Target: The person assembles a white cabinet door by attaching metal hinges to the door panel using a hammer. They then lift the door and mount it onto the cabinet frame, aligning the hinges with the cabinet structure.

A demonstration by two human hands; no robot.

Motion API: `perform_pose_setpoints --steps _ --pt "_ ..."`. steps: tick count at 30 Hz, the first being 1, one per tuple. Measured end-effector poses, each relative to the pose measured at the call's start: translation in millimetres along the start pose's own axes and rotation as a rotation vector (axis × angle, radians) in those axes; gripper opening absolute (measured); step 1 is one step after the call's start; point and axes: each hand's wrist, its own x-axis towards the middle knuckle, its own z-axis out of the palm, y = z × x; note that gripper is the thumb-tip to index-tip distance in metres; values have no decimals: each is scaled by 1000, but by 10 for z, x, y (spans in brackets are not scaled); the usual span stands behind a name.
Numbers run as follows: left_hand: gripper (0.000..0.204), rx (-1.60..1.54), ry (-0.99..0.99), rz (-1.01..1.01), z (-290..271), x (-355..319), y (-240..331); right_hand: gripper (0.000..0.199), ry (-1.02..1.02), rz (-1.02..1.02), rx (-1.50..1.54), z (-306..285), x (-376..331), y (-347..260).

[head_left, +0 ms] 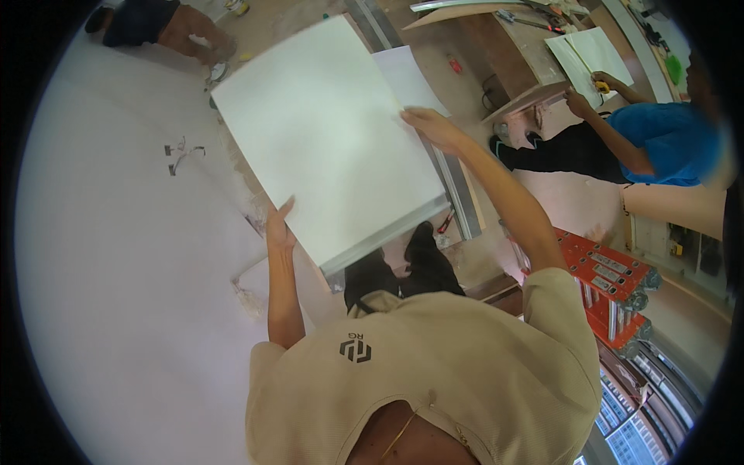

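White wall [116, 256] fills the area left of both hands; dusty floor beyond. Left hand [279, 225] grips the lower-left edge of a large white panel [325, 132], thumb up on its face. Right hand [430, 125] holds the panel's right edge, fingers curled over it. Panel sits between the two hands, tilted. Orange ladder [612, 287] below the right arm. A person in a blue shirt [659, 143] works at a wooden bench [511, 54], well right of the right hand.
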Motion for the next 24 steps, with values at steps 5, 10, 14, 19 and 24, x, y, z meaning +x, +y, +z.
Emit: perform_pose_setpoints --steps 5,10,14,19,24 --pt "64 153 164 228 179 276 1018 43 181 -418 28 948 577 -1058" --pt "76 70 380 268 211 831 1996 43 219 -542 -152 1505 1002 -2085" --pt "68 -165 295 446 -62 1097 2492 44 -42 -606 -182 1553 1130 -2745" --pt "76 -260 384 604 -268 1281 3133 48 390 -430 -138 370 873 -2105" --pt "81 -161 629 818 -90 1638 3935 44 869 50 -255 -547 126 -694"
